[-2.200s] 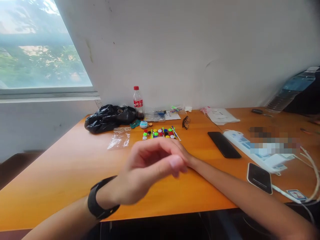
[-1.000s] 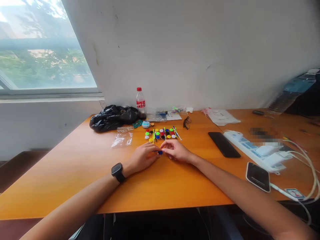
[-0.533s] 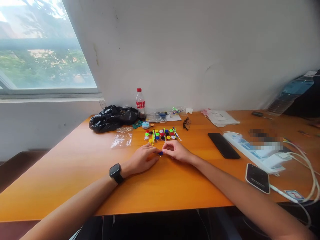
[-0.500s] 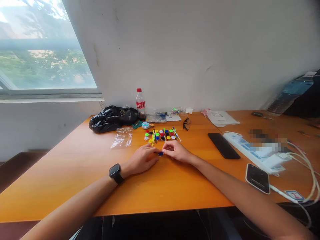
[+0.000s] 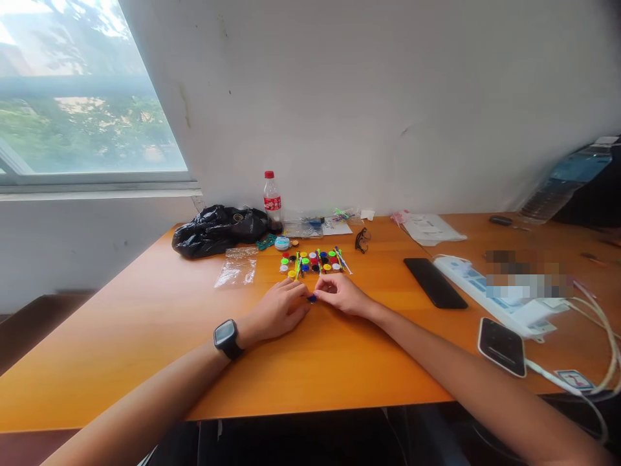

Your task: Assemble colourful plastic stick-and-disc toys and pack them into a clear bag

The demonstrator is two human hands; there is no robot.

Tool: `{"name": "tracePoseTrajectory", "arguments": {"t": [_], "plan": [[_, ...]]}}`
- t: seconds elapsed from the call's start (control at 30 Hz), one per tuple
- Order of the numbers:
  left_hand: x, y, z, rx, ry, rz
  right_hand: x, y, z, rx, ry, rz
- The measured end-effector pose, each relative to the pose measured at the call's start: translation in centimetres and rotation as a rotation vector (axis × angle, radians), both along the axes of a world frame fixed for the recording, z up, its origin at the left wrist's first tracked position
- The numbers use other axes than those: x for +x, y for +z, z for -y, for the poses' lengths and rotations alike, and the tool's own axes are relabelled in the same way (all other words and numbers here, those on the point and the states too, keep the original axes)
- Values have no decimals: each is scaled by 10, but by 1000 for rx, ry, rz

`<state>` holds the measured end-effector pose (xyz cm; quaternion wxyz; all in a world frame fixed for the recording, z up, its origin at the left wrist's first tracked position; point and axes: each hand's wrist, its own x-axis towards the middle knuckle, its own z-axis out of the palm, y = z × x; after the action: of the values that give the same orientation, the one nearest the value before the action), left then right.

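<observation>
A small blue round plastic piece sits between my two hands, just above or on the wooden table. My right hand pinches its right side with thumb and forefinger. My left hand, a black watch on its wrist, has its fingers closed at the piece's left side; the fingers partly hide it. Just beyond my fingertips lie several coloured round plastic pieces in rows, with thin yellow, green and blue-white plastic sticks among them.
Behind stand a cola bottle, a black plastic bag, a clear bag, a round tin and dark glasses. To the right are a black phone, a power strip with cables and a white-edged device.
Both hands stay at the blue piece, with only a slight shift of the left hand and wrist. The rows of coloured pieces look the same.
</observation>
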<state>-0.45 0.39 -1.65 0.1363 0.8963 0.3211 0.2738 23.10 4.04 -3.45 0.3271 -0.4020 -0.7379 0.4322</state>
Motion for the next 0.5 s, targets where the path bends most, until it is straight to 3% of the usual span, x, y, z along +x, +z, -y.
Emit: {"name": "tracePoseTrajectory", "arguments": {"t": [0.27,0.43,0.5], "plan": [[5,3,-1,26,-6,-23,1,-2,0,69,-12,50],[-17,41,19,111,-45,87,2,-3,1,18,-6,53],[-33,57,35,136,14,196,2,-4,1,10,-8,49]]}}
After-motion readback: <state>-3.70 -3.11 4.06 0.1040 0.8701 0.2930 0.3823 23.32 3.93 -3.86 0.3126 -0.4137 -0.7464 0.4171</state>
